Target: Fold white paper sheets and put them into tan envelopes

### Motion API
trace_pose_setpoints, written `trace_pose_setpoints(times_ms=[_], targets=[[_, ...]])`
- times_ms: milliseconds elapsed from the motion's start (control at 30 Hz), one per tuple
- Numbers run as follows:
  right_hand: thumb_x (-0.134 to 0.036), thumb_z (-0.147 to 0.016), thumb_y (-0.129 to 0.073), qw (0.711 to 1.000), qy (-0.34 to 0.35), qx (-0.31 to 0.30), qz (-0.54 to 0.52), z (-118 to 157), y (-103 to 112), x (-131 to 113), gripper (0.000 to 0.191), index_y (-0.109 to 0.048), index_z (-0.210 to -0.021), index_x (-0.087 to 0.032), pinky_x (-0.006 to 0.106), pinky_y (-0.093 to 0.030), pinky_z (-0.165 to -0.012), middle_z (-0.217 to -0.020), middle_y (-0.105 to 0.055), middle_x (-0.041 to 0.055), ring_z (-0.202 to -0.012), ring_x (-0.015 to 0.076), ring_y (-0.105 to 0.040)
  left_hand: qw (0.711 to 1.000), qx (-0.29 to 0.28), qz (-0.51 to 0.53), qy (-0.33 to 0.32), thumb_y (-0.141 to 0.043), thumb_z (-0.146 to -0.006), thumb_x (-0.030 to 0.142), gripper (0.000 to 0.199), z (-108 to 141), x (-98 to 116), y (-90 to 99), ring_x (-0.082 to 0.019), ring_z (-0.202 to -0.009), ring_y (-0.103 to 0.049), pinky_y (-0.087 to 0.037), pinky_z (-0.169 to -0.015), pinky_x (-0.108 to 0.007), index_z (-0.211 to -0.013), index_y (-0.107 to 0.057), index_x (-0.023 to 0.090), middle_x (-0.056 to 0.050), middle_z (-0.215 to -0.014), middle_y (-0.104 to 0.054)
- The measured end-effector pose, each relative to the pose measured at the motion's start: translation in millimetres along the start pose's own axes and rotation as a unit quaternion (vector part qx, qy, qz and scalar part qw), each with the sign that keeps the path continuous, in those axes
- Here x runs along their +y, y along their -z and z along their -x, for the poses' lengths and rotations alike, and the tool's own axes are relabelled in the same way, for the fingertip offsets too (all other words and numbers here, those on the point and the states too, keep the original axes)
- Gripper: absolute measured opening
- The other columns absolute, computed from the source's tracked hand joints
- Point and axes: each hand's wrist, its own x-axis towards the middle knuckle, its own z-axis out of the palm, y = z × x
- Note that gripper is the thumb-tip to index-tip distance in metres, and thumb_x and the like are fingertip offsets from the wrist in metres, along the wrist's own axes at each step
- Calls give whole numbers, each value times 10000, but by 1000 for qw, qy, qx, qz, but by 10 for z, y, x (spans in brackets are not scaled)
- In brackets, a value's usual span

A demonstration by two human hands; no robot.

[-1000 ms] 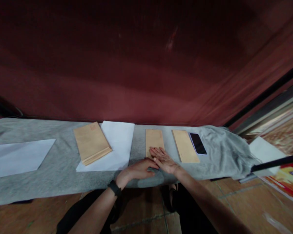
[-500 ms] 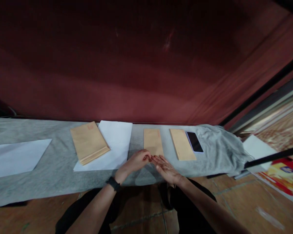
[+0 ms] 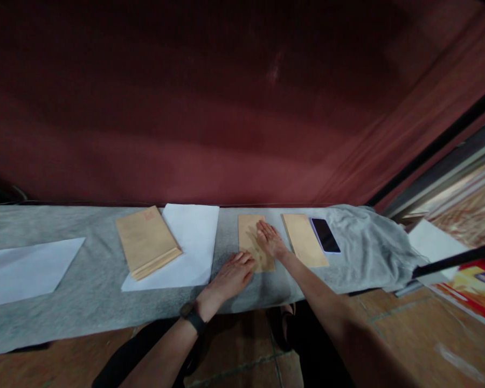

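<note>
A brown paper envelope (image 3: 248, 229) lies flat in front of me on the grey cloth. My right hand (image 3: 271, 240) rests on its upper right part, fingers stretched out and palm down. Over its lower left edge lies my left hand (image 3: 235, 274), palm down with the fingers laid out; a dark watch is on that wrist. Neither hand grips anything. Just right of the envelope is a stack of brown envelopes (image 3: 305, 240). Parts of the middle envelope are hidden under both hands.
A thicker stack of brown envelopes (image 3: 147, 240) sits partly on white paper sheets (image 3: 198, 242) to the left. More white paper (image 3: 28, 269) lies at far left. A phone (image 3: 325, 235) is beside the right stack. A dark red wall (image 3: 226, 134) rises behind the cloth-covered bench (image 3: 101, 302).
My right hand has moved up the envelope and now lies flat on it. My left hand has uncurled and flattened at the lower left edge. The hands have parted.
</note>
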Motion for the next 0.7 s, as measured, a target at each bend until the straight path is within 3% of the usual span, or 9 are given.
trace_pose_setpoints(times_ms=[200,533,700], targets=[[-372,-1070,-188,999,-18,16,23,-51,-58,21,619,-361,-1573,-56,476,-200,-1269,-1655,-316,169,-1556,265,-262,1000,12,-4,-3,-553,-937,147,305,16,-16,-68,-230,-1251,-531,-429,-1091,-384,-1215,-622,249,-58,-1312,-611],[-396,-1081,-226,998,38,5,44,512,-118,1,587,-295,-1614,-160,520,-230,-1262,-1657,-329,126,-1559,249,-254,1000,17,-19,-11,-534,-937,116,294,20,17,-62,-235,-1221,-558,-440,-1081,-393,-1196,-623,224,-72,-1273,-629],[-479,-1087,-203,996,59,-29,53,857,-110,-45,636,-272,-1618,-138,464,-237,-1273,-1683,-262,105,-1569,232,-222,999,22,-35,2,-532,-951,129,301,20,37,-76,-255,-1267,-536,-440,-1094,-412,-1231,-619,196,-85,-1301,-630]])
